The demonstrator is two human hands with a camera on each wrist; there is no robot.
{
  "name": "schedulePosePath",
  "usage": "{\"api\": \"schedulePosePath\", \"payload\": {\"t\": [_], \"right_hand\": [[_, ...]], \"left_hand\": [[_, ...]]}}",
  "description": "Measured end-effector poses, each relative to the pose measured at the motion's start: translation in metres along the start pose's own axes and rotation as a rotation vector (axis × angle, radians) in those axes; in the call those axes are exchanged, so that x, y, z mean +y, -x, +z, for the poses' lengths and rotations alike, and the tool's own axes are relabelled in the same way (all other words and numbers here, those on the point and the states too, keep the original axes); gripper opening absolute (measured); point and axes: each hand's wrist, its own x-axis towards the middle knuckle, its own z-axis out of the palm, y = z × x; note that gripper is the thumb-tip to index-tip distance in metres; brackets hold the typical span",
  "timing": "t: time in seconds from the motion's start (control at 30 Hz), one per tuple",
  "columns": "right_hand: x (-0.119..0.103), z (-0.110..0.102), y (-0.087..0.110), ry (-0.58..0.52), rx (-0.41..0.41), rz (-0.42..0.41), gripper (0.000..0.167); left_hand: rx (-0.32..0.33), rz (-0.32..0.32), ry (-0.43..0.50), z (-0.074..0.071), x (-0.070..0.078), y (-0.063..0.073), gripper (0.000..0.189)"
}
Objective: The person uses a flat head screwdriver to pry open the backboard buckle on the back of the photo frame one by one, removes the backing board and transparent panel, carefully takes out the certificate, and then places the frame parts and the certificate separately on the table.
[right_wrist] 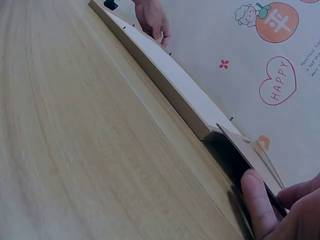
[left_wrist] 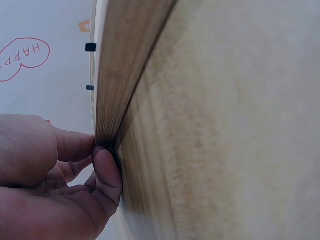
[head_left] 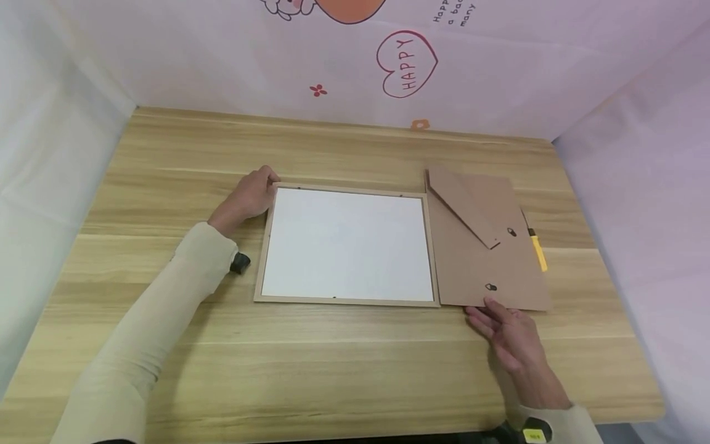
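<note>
A wooden picture frame (head_left: 346, 303) lies flat, with a white sheet (head_left: 349, 243) inside it and small dark tabs along its inner edges. At its far left corner my left hand (head_left: 254, 192) grips the frame; the left wrist view shows that hand (left_wrist: 60, 170) with thumb and finger at the corner. A brown backing board (head_left: 471, 271) with a folding stand flap (head_left: 463, 206) overlaps the frame's right side. My right hand (head_left: 513, 336) pinches the board's near edge. In the right wrist view, the board (right_wrist: 245, 150) is tilted, its dark underside showing between the digits.
A yellow-handled tool (head_left: 538, 251) lies partly hidden by the board's right edge. The wooden table (head_left: 333, 370) meets a printed white cloth (head_left: 249, 68) at the back, and pale cloth (head_left: 654, 185) hangs at both sides.
</note>
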Motion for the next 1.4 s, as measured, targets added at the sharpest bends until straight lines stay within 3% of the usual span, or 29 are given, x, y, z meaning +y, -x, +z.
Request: {"api": "schedulePosePath", "payload": {"t": [0.27, 0.5, 0.8, 0.97, 1.2, 1.4], "right_hand": [[-0.005, -0.011, -0.002, 0.159, 0.014, 0.041, 0.005], [-0.007, -0.016, -0.001, 0.180, 0.023, 0.077, 0.009], [-0.008, -0.019, 0.006, 0.106, -0.060, 0.077, 0.013], [-0.007, -0.020, 0.009, 0.182, -0.085, 0.041, 0.016], [-0.007, -0.024, 0.010, 0.303, -0.029, 0.041, 0.028], [-0.009, -0.029, 0.010, 0.362, -0.002, 0.047, 0.017]], "left_hand": [[0.007, -0.001, 0.010, 0.000, 0.000, 0.000, 0.035], [-0.001, 0.001, 0.015, 0.000, 0.001, 0.001, 0.035], [0.001, 0.014, 0.010, 0.000, 0.000, 0.001, 0.035], [-0.001, 0.000, 0.016, 0.000, 0.000, 0.000, 0.035], [-0.002, 0.014, 0.005, 0.001, 0.001, 0.000, 0.034], [0.009, 0.020, 0.002, -0.001, 0.001, 0.002, 0.034]]}}
